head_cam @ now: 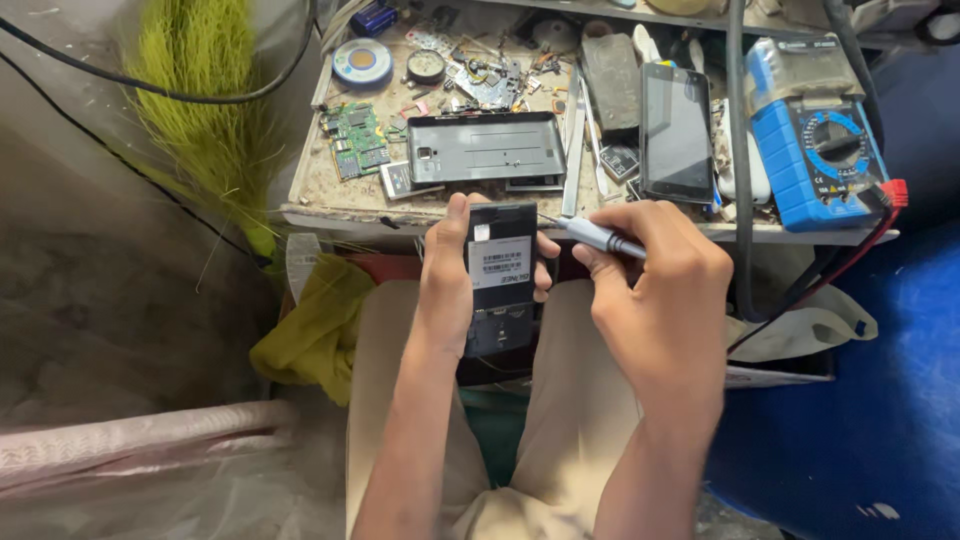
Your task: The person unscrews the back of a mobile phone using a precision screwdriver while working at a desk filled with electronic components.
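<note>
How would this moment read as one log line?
left hand: holds opened phone | right hand: holds screwdriver, tip at phone's top edge | bench: cluttered

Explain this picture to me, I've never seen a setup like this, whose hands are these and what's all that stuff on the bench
There is one picture, taken by a camera worn on a person's head and looking down at their own lap and hands. The left hand grips an opened phone, back side up, with a white label on it. The right hand holds a small screwdriver with its tip at the phone's upper right corner. Ahead is a cluttered workbench with a grey phone back cover, a green circuit board, another dark phone, a blue multimeter and a spool of solder. A yellow cloth hangs beside the left knee.
</note>
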